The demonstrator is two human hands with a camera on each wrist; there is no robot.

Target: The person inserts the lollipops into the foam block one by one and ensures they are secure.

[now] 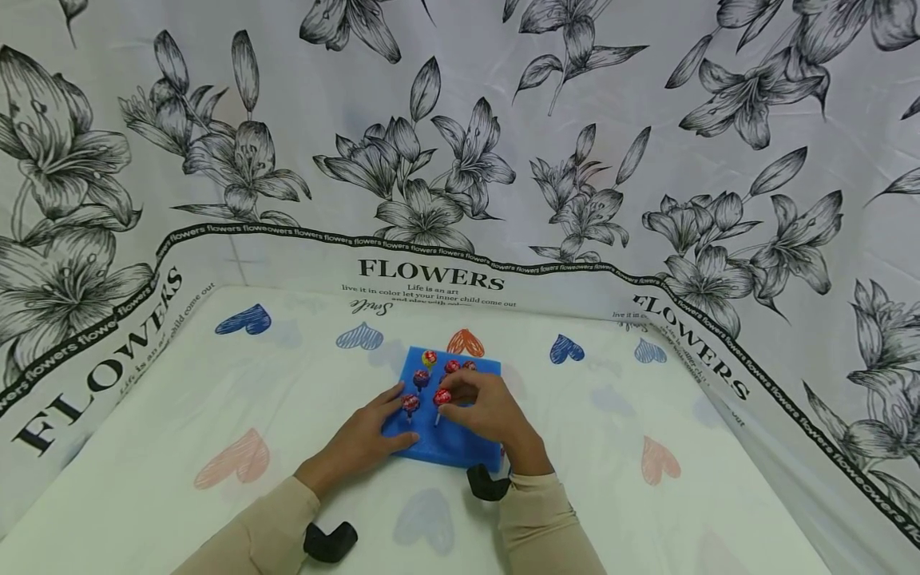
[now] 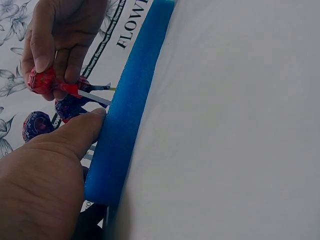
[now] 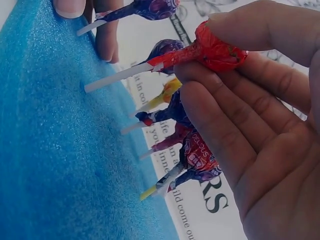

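Observation:
My right hand (image 1: 489,407) pinches a red-wrapped lollipop (image 3: 220,50) by its candy end, thumb on one side and fingers on the other. Its white stick slants down to the blue foam block (image 1: 449,446), the lower end right at the foam's surface. At the block's left edge rests my left hand (image 1: 362,435), its thumb (image 2: 82,131) lying over the foam and a finger (image 3: 106,42) along the side. Several other lollipops stand in the foam, among them dark purple ones (image 1: 421,378), a yellow and red one (image 1: 429,358) and a red one (image 1: 452,366).
The block lies on a white tablecloth (image 1: 575,495) printed with blue and pink hearts. Behind it hangs a white curtain (image 1: 611,104) with black lilies and "FLOWERS" lettering. Black wrist-worn pieces (image 1: 331,542) show beside both sleeves.

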